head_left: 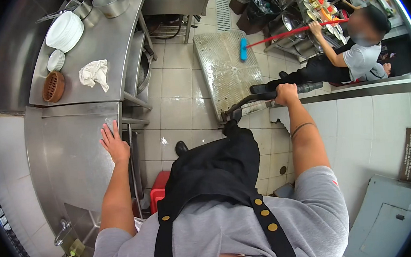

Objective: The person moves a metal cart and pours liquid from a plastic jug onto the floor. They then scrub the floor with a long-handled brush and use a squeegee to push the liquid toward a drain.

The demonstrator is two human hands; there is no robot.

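Observation:
My right hand (287,94) is closed around the dark handle bar (261,96) of a platform cart. The cart's worn, textured deck (219,86) looks wet and stands on the tiled floor ahead of my feet. My left hand (115,143) rests with its fingers stretched out on the steel counter (77,158), close to its right edge. Beyond that hand, a crumpled white cloth (94,75) lies on the adjoining steel table.
A co-worker (361,48) at right holds a red pole (285,34) whose blue head (243,49) touches the cart deck. White plates (64,32) and a brown round basket (53,87) sit on the left table. A red stool-like item (159,187) stands beside my legs. Bins (259,15) stand ahead.

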